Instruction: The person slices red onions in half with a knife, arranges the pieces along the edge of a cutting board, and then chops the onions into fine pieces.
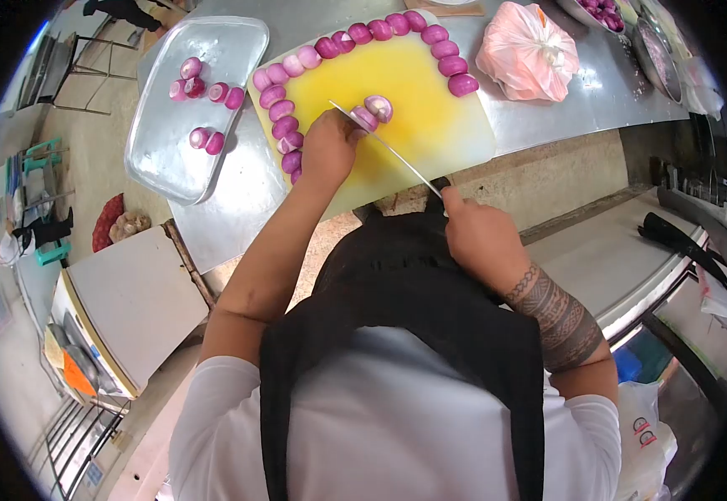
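My right hand [479, 230] is closed round the handle of a knife [397, 156], whose blade reaches up and left over the yellow cutting board [430, 134]. By the blade's far end, my left hand [331, 149] rests on the board, its fingers bent and partly hidden; whether they grip anything cannot be made out. Just right of these fingers lie a purple onion piece [363, 118] against the blade and an onion half with its pale cut side showing [378, 108]. Peeled purple onions [282, 109] line the board's left, top and right edges.
Left of the board, a clear tray [148, 154] holds several onions [191, 68]. A tied pinkish plastic bag [526, 54] sits right of the board on the metal table [597, 104]. Bowls [657, 58] stand at the far right. A person [25, 238] is in the background at left.
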The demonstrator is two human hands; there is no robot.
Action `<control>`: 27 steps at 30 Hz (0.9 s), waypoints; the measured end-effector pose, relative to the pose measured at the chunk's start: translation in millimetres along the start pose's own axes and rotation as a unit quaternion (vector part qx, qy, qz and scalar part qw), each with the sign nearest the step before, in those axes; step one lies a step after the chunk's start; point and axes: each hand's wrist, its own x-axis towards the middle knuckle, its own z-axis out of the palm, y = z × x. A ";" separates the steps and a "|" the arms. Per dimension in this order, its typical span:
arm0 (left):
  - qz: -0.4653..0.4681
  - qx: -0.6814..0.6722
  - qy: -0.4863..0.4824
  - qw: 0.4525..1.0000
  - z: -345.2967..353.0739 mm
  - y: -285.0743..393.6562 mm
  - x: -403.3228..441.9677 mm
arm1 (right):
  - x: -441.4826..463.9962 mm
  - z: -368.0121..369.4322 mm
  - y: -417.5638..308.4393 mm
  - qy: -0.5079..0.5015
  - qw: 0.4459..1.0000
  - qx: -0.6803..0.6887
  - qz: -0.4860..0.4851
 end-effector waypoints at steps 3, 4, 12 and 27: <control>0.017 0.026 -0.007 0.999 5.3 -11.6 1.1 | -2.3 20.5 4.7 -0.006 1.000 -0.018 0.009; 0.017 0.033 -0.004 0.999 3.1 -9.8 3.7 | 0.9 21.1 6.1 0.002 1.000 -0.025 0.000; 0.030 0.089 -0.006 0.996 3.6 -18.4 -4.5 | -5.1 16.3 -4.7 0.003 1.000 -0.008 0.005; 0.040 0.113 -0.026 0.992 4.1 -24.5 -5.0 | -3.1 14.7 7.3 -0.026 0.999 0.020 0.013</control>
